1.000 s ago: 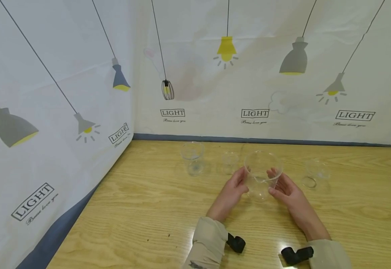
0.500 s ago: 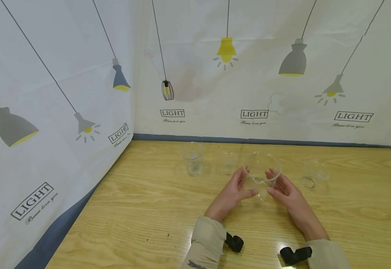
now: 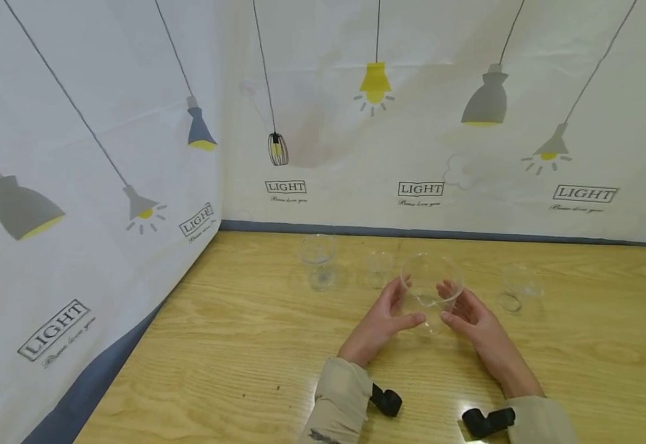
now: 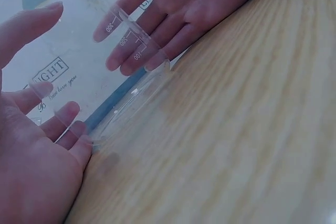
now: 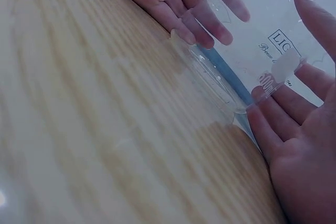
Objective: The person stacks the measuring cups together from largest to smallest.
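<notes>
A clear beaker stands upright on the wooden table between both hands. White graduation marks show on its wall in the wrist views, and its base meets the tabletop. My left hand holds the left side, thumb toward the front and fingers around the far side. On the opposite side, my right hand holds it in a similar way. Through the clear wall, fingers of the right hand are visible in the left wrist view.
At the back left stands a clear vessel. A smaller, faint clear vessel is just behind the left hand. Another clear vessel is to the right. A lamp-print cloth borders the table's back and left.
The left thumb has stretched across the beaker's front. The beaker and both hands have shifted very slightly toward the left and nearer; the other vessels stay put.
</notes>
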A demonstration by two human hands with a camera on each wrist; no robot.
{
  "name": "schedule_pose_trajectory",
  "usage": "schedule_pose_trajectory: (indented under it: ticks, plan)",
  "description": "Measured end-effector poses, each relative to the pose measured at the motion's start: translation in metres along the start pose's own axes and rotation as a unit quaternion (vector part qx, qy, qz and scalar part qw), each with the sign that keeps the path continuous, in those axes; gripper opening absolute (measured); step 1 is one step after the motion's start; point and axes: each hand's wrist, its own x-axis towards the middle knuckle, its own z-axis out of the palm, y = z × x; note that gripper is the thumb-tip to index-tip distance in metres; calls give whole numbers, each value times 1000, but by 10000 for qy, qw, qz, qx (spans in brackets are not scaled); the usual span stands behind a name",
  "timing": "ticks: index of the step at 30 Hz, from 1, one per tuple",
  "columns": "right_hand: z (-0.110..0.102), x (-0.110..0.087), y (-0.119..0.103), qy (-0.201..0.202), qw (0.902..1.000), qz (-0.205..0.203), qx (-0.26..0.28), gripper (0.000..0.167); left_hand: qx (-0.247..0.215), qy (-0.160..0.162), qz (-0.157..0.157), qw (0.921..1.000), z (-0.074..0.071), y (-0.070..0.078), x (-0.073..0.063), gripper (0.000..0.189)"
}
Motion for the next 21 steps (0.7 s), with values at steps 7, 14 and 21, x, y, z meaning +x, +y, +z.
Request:
schedule_pose_trajectory:
  ticks: [7,14,21]
  plan:
    - [0,-1,3,-1,10000,-31,-10,58,-198,-96,90,9997,-2,0,-2,73]
    - [-1,-1,-1,-13,9999,-76,-125,57,-398,-131,42,9991,-5,0,0,73]
    - [-1,-1,-2,-70,9999,-87,-128,57,-419,-148,-54,9990,-5,1,-1,73]
